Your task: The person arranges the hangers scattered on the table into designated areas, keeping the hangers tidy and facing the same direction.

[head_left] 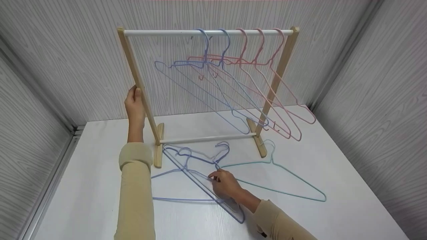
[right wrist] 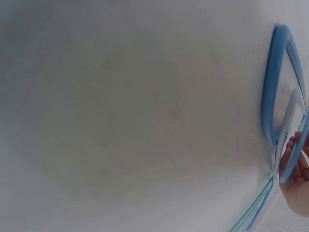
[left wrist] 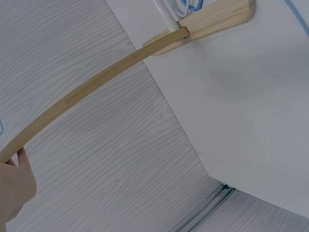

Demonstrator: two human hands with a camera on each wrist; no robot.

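Biggest of all, we had the wood-grained walls across the top and down both sides of the head view, and below them the white table spread right across the bottom! Up through the centre we saw the rack, its bare wooden post at centre left, white bars running between its two uprights. Then came the hangers: two blue hangers hooked at the upper middle, three pink hangers alongside at the upper right, all on the top bar! Down on the table we spotted a teal hanger at the lower right and a flat blue hanger at the lower centre, crossed by a tilted blue hanger. And the hands! At centre left we watched the left hand grip that post, thumb in front; at lower centre the right hand had its fingers curled round the tilted one's shoulder, though we couldn't tell through the overlap whether it pinched just one.
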